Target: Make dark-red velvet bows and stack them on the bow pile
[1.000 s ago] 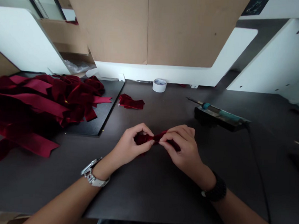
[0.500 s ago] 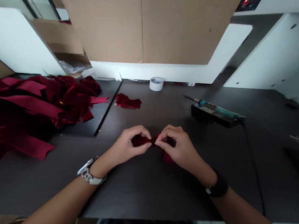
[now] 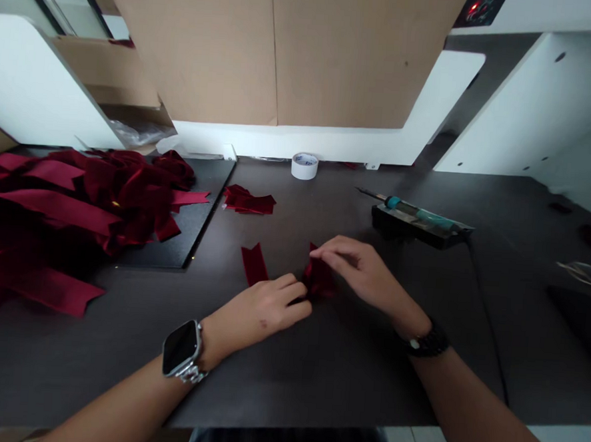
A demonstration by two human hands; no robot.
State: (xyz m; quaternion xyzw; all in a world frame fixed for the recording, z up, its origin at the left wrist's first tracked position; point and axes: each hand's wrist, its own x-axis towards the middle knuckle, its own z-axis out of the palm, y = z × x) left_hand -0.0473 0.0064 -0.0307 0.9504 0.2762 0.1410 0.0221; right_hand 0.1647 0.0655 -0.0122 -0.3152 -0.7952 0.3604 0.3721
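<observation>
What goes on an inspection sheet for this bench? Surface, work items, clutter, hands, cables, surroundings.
Surface: dark desk; black board at left.
Work items: red ribbon, partly hidden by the left hand.
Clutter: red ribbon pile overlapping the board; small red pieces; white tape roll; soldering-iron-like tool on its stand.
Hands: left over the ribbon; right hand fingertips at its upper edge; grips unclear.
Cables: dark cable from tool toward desk front.
Surroundings: cardboard, white panels.

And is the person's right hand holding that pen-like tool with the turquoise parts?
No, the right hand is at the red ribbon, while the pen-like tool lies on a black stand.
</observation>
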